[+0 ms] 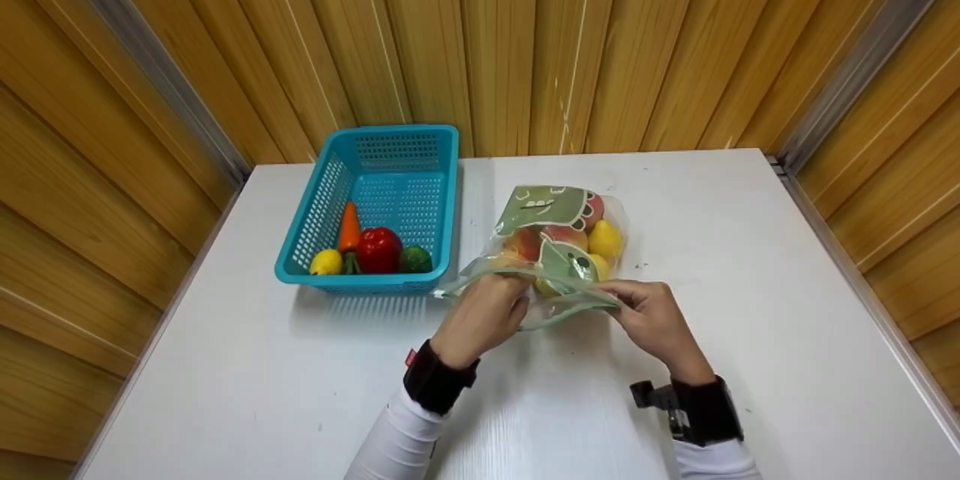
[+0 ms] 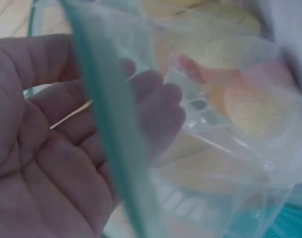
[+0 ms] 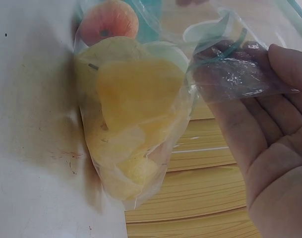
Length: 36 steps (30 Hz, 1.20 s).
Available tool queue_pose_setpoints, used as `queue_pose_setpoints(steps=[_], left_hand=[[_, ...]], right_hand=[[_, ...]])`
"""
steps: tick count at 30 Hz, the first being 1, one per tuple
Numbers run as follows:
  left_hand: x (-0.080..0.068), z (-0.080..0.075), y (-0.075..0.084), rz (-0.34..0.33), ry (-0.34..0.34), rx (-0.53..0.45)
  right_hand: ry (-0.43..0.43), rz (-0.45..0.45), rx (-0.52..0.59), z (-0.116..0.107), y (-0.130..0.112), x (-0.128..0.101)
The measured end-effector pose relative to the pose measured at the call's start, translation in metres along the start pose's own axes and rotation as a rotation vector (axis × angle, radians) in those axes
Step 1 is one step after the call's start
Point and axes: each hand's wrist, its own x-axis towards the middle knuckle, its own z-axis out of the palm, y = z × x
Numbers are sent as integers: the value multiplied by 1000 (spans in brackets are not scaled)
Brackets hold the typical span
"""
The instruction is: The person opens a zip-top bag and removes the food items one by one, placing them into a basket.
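Observation:
A clear zip bag [image 1: 559,244] with a green cartoon print lies on the table, its mouth facing me. Red-and-yellow round fruit [image 3: 109,22] and yellow fruit [image 1: 604,238] show through the film. My left hand [image 1: 487,315] reaches into the bag's mouth; in the left wrist view the green zip strip [image 2: 98,99] crosses before its fingers [image 2: 158,114], which look loosely bent and hold no fruit. My right hand [image 1: 652,315] pinches the right side of the bag's rim, the thumb in front of the film and the other fingers [image 3: 235,119] behind it.
Left of the bag stands a blue-green basket [image 1: 452,202] with a carrot [image 1: 349,229], a red pepper [image 1: 379,250], a yellow fruit [image 1: 326,262] and a dark green vegetable [image 1: 415,259]. Wood-patterned walls [image 1: 495,45] enclose the back and sides of the white table [image 1: 225,360].

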Motion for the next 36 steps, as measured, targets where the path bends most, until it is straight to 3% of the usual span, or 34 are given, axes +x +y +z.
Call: queue_pose_setpoints(steps=[6,12,15,22,29,36], left_hand=[[5,19,-10,-7,110,131],[7,34,-21,33,196,158],[12,39,-26,45,186,165],[15,42,-32,-62,94,185],[14,42,-33,-41,71,208],[14,40,-33,-81,48,204]], right_hand=[[0,-4,9,2,1,-1],[-3,-24,10,3,4,0],[-9,-38,-1,3,6,0],[-19,-33,-26,3,7,-1],[-22,-27,-47,2,3,0],[-15,-29,-49,2,2,1]])
